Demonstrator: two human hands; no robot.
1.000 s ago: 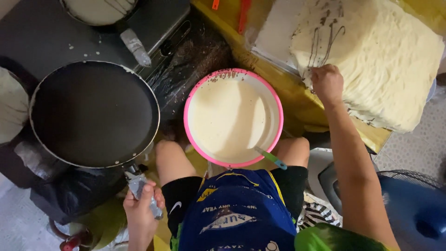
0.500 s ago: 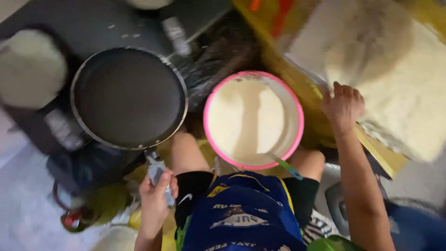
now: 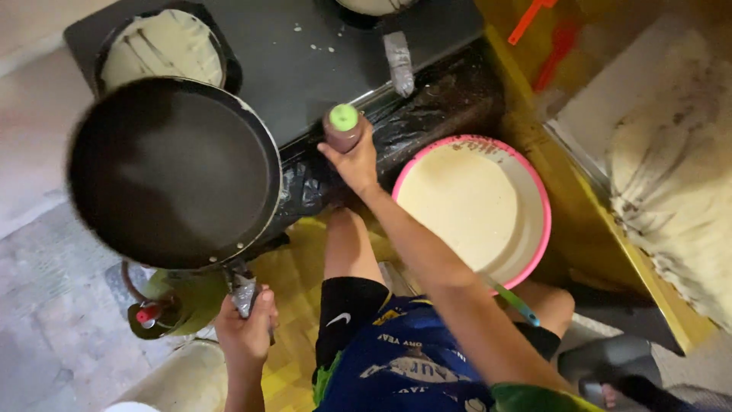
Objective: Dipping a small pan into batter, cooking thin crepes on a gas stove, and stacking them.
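My left hand [image 3: 245,329] grips the wrapped handle of a large black frying pan [image 3: 171,172], held up above the floor and stove edge; the pan is bare inside. My right hand [image 3: 355,159] reaches forward and is closed around a small brown bottle with a green cap [image 3: 343,126] at the edge of the dark stove top [image 3: 305,69]. A pink-rimmed bowl of pale batter [image 3: 473,207] rests between my knees, with a green-handled utensil [image 3: 515,300] sticking out at its near edge.
A second pan with a pale flat crepe [image 3: 162,47] sits on the stove at the back left. A stack of thin pale sheets [image 3: 675,183] lies at the right on a yellow surface. A green gas cylinder [image 3: 171,305] stands under the pan.
My right hand left the stack of sheets at the right and moved across to the green-capped bottle. The pan in my left hand has been lifted and the view has swung left.
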